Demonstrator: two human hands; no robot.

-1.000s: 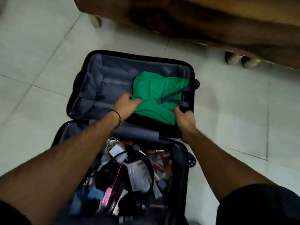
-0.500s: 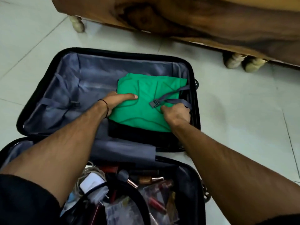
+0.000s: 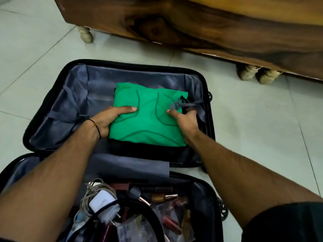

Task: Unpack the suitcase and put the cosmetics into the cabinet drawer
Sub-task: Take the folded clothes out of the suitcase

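Observation:
A black suitcase (image 3: 52, 88) lies open on the tiled floor, lined in grey. In its far half sits a folded green garment (image 3: 148, 119) on top of something dark. My left hand (image 3: 108, 119) grips the garment's left edge, thumb on top and fingers tucked under. My right hand (image 3: 183, 121) grips its right edge the same way, next to a grey strap buckle (image 3: 176, 104). The near half holds a jumble of cosmetics (image 3: 162, 198): nail polish bottles, lipsticks and small packets.
A white charger with coiled cable (image 3: 101, 201) lies among the cosmetics. A dark wooden cabinet (image 3: 192, 27) on turned pale feet (image 3: 85, 34) stands just beyond the suitcase. Pale floor tiles (image 3: 253, 128) surround everything.
Both hands have shifted from resting near the garment to clasping its left and right edges. The view has moved closer to the suitcase's far half.

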